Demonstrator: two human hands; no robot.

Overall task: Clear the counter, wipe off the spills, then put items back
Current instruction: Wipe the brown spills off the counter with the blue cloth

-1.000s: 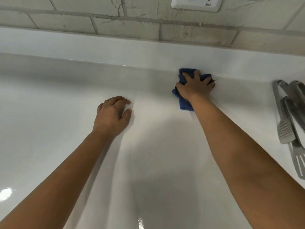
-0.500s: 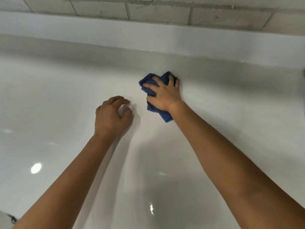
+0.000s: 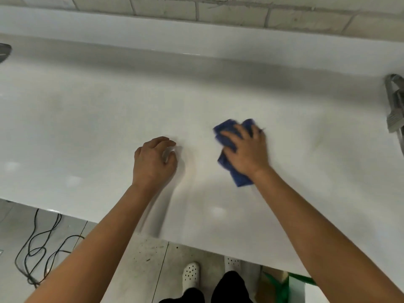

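Note:
A glossy white counter [image 3: 87,119] fills most of the head view. My right hand [image 3: 247,149] presses a folded blue cloth [image 3: 227,158] flat on the counter, right of centre; the cloth shows ahead of my fingers and behind my wrist. My left hand [image 3: 153,160] rests on the counter a little to the left of the cloth, fingers curled in loosely, holding nothing. Both forearms reach in from the bottom of the view.
Metal utensils [image 3: 394,103] lie at the counter's right edge. A dark rounded object [image 3: 4,52] shows at the far left. A brick wall [image 3: 218,12] backs the counter. Below the front edge are floor tiles, black cables [image 3: 39,243], white shoes [image 3: 191,274] and a green box [image 3: 282,287].
My right hand has slid the blue cloth from the back edge of the counter toward me, first left and then right. The view has tilted down, showing the counter's front edge and the floor.

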